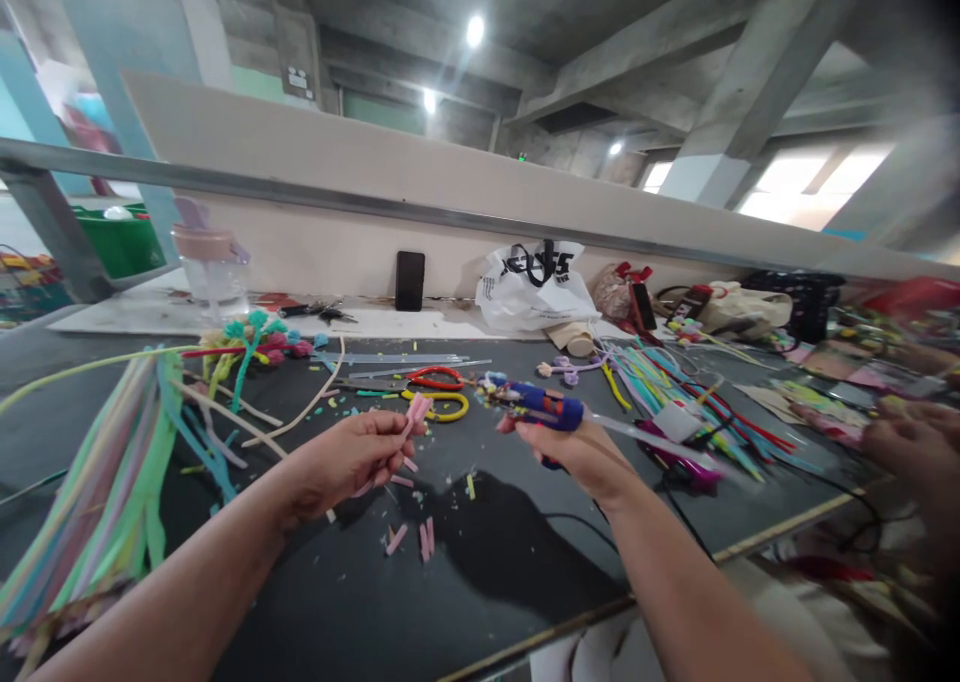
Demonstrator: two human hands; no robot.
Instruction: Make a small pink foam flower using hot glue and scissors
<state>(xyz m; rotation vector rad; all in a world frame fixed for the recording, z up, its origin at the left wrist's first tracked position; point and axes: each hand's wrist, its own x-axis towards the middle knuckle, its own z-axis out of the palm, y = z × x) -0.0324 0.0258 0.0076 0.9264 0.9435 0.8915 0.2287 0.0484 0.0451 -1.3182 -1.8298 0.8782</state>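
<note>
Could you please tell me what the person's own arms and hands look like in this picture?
The left hand and right hand are both bare, without gloves. The left forearm and right forearm are uncovered too: no sleeve, watch or bracelet shows on either. Small details, such as markings, are too blurred to tell.

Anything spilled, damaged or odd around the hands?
Yes, mess rather than clear damage. The blue glue gun in the right hand has a front end lumpy with multicoloured bits, unlike its smooth body. Small pink strips and a yellow-green scrap lie loose on the dark tabletop.
</note>
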